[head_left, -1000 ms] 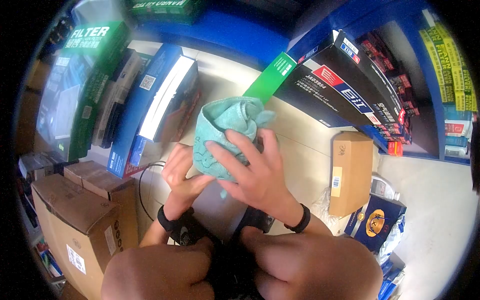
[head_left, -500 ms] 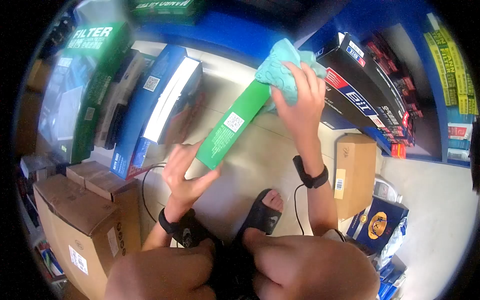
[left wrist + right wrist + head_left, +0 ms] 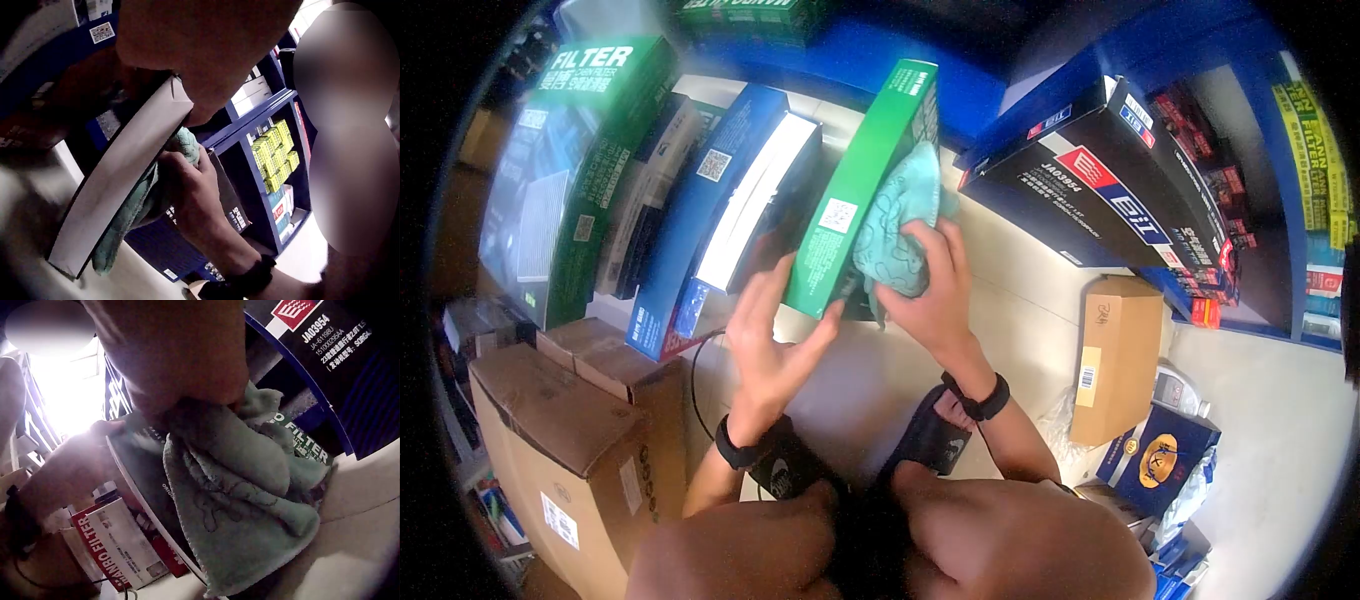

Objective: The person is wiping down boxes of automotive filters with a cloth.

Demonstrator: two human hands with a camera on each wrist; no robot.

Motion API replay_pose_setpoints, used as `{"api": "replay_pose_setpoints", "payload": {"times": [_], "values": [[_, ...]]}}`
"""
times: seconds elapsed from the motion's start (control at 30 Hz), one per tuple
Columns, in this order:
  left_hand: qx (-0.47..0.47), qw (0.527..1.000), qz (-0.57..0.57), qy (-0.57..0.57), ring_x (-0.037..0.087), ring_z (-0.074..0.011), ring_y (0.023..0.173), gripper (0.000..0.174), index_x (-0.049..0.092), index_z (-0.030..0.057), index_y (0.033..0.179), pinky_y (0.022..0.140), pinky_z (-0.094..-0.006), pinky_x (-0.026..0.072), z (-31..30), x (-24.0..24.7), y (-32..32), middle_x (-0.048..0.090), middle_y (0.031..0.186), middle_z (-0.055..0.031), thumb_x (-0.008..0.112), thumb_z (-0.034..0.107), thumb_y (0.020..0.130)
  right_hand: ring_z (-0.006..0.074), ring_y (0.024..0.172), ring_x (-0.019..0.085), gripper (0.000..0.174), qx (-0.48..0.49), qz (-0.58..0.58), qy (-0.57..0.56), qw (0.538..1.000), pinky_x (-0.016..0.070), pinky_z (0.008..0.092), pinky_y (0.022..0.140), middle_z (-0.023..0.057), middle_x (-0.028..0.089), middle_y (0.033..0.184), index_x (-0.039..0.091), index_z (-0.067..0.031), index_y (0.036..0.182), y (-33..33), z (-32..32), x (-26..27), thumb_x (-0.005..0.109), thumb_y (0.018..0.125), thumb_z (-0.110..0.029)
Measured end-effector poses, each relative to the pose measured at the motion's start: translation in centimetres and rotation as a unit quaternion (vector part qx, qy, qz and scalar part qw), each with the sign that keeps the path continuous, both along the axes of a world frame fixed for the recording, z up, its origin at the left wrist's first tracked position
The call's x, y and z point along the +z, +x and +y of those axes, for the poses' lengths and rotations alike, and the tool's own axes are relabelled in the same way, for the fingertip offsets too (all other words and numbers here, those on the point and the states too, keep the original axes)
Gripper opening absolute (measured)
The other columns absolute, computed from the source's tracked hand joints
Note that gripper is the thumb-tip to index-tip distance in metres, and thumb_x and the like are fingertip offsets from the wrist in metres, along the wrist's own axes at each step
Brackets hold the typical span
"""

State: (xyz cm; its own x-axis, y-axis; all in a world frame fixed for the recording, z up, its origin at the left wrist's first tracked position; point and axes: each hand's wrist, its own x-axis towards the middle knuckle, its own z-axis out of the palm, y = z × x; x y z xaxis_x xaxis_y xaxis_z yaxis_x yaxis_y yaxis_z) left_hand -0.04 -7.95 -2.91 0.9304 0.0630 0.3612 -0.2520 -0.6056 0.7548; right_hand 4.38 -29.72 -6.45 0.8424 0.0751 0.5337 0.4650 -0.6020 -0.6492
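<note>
A long green box (image 3: 855,180) stands tilted between the hands, its narrow side facing up. At its near end my left hand (image 3: 765,335) grips it, thumb on one side and fingers on the other. My right hand (image 3: 935,290) holds a bunched teal cloth (image 3: 892,235) against the broad right face of the box. In the right wrist view the cloth (image 3: 244,512) hangs in folds over that printed face. The left wrist view shows a pale narrow side of the box (image 3: 119,181), with the right hand (image 3: 194,194) and cloth beyond it.
Blue and green filter boxes (image 3: 720,180) stand in a row at left, above brown cartons (image 3: 560,430). At right are a black box (image 3: 1090,180), a shelf with yellow boxes (image 3: 1315,150), a brown carton (image 3: 1115,360) and a blue bag (image 3: 1160,455). A cable lies on the floor.
The right hand and cloth went from the box's narrow side up to its far end, then back down onto its right face. The box has turned more upright in view.
</note>
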Motion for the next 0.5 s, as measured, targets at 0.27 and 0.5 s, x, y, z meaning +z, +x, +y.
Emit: {"api": "replay_pose_setpoints", "payload": {"times": [0.27, 0.5], "values": [[-0.006, 0.999, 0.027, -0.023, 0.080, -0.0313, 0.098, 0.070, 0.068, -0.0100, 0.140, 0.089, -0.0401, 0.0611, -0.6, 1.2, -0.2, 0.079, 0.111, -0.0265, 0.093, 0.018, 0.081, 0.0418, 0.113, 0.063, 0.069, 0.091, -0.031, -0.048, 0.994, 0.0549, 0.0491, 0.092, 0.0177, 0.059, 0.127, 0.070, -0.0083, 0.126, -3.8, -0.7, 0.9, 0.091, 0.060, -0.012], [-0.021, 0.997, 0.064, -0.031, 0.082, -0.0290, 0.094, 0.065, 0.069, -0.0095, 0.138, 0.087, -0.0380, 0.0616, -0.8, 1.1, -0.7, 0.079, 0.102, -0.0267, 0.090, 0.017, 0.082, 0.0466, 0.125, 0.058, 0.072, 0.084, -0.042, -0.032, 0.995, 0.0495, 0.0560, 0.110, 0.0171, 0.059, 0.141, 0.073, -0.0186, 0.140, -3.1, -0.9, 1.7, 0.087, 0.069, -0.012]]}}
